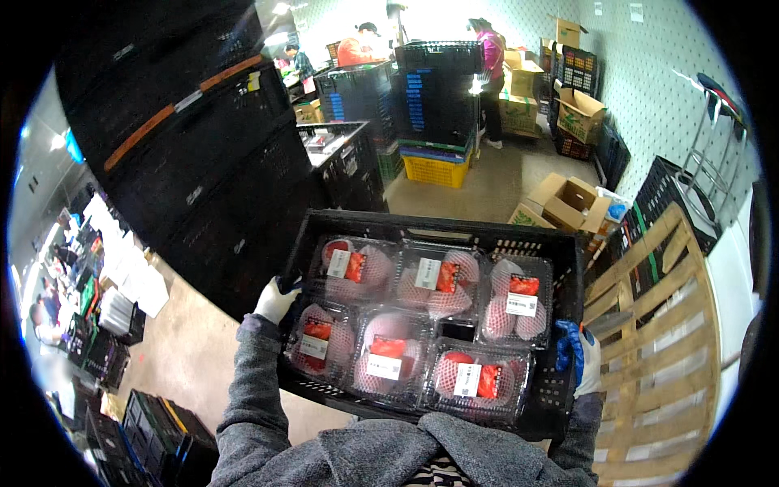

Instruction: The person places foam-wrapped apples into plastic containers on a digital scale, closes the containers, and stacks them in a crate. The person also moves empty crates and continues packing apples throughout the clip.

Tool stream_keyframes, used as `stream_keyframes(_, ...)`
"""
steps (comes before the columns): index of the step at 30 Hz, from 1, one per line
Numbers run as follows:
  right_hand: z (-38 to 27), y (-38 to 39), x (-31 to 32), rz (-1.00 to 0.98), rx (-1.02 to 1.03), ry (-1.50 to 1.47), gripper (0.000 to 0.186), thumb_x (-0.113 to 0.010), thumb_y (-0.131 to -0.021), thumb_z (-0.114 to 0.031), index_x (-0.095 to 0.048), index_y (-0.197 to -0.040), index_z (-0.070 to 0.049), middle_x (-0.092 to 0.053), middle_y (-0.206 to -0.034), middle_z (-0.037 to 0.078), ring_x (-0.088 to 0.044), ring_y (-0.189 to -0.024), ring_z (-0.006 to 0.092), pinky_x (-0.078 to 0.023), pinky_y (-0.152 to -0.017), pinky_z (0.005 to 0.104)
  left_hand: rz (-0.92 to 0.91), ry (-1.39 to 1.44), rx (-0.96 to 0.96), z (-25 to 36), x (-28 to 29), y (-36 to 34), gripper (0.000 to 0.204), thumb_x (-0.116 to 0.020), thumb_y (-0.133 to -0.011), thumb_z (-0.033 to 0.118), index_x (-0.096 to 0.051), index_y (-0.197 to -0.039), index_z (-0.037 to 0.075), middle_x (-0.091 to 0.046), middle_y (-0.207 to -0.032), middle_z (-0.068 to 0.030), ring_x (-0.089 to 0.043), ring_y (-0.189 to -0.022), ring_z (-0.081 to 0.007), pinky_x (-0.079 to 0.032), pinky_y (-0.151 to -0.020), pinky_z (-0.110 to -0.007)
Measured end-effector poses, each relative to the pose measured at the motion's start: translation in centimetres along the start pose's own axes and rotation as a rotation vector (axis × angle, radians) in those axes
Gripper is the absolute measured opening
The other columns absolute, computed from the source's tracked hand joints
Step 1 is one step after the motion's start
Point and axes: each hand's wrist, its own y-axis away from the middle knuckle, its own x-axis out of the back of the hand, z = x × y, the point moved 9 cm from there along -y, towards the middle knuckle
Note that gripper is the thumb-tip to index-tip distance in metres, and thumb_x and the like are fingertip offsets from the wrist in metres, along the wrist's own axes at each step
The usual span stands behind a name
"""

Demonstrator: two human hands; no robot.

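A black plastic crate (435, 219) fills the lower middle of the head view, holding several clear clamshell packs (518, 324) of fruit in pink foam nets, with red-and-white labels. My left hand (277, 300), in a white and dark-blue glove, is closed on the crate's left side. My right hand (578, 357), in a white and blue glove, grips the right side of the crate.
Tall stacked black crates (178, 162) stand at front left. Farther back are a yellow crate (434, 169), cardboard boxes (560, 203) and co-workers (491, 57). A wooden pallet (649, 349) leans at right, near a metal stand (706, 162). Pale floor (187, 341) shows at lower left.
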Motion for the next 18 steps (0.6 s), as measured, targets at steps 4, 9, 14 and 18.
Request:
stream_keyframes(4,1.9,-6.3,-1.1,0.087,-0.087,-0.033,0.037,-0.056,-0.091,-0.039,-0.064,-0.101,-0.003,-0.052,-0.064,-0.003,-0.048,-0.055,0.0066,-0.036,-0.05,0.0216,-0.086,0.036,0.041,2.8,-3.9,-10.1,0.036,-0.072,-0.078,0.022,-0.061,-0.102,-0.003,-0.067,-0.095,-0.0135,-0.064,-0.089,-0.0235,-0.049,-0.079,-0.033)
stream_keyframes(9,4.7,-13.2,-4.1,0.137,-0.013,-0.125,0.041,-0.048,-0.096,-0.038,-0.059,-0.114,-0.003,-0.051,-0.067,-0.005,-0.046,-0.054,0.0056,-0.038,-0.048,0.0216,-0.249,0.34,-0.114,6.6,-10.4,-23.6,0.026,-0.069,-0.081,0.016,-0.063,-0.099,-0.002,-0.067,-0.084,-0.0064,-0.059,-0.076,-0.0118,-0.048,-0.069,-0.029)
stream_keyframes(14,8.4,-16.9,-6.4,0.409,-0.233,-0.489,0.046,-0.048,-0.094,-0.041,-0.053,-0.124,-0.006,-0.052,-0.069,-0.005,-0.045,-0.055,0.0081,-0.037,-0.048,0.0241,-0.295,0.329,-0.284,14.5,-12.4,-36.5,0.026,-0.069,-0.081,0.019,-0.064,-0.095,-0.002,-0.066,-0.074,-0.0051,-0.057,-0.064,-0.0115,-0.047,-0.06,-0.029)
stream_keyframes(18,8.0,-25.2,-10.1,0.442,-0.255,-0.649,0.047,-0.046,-0.095,-0.042,-0.053,-0.124,-0.005,-0.049,-0.067,-0.005,-0.042,-0.052,0.0078,-0.034,-0.046,0.0236,-0.226,0.098,-0.393,20.0,-12.4,-47.1,0.028,-0.068,-0.079,0.025,-0.066,-0.093,0.0,-0.066,-0.072,-0.0119,-0.062,-0.065,-0.0159,-0.048,-0.06,-0.032)
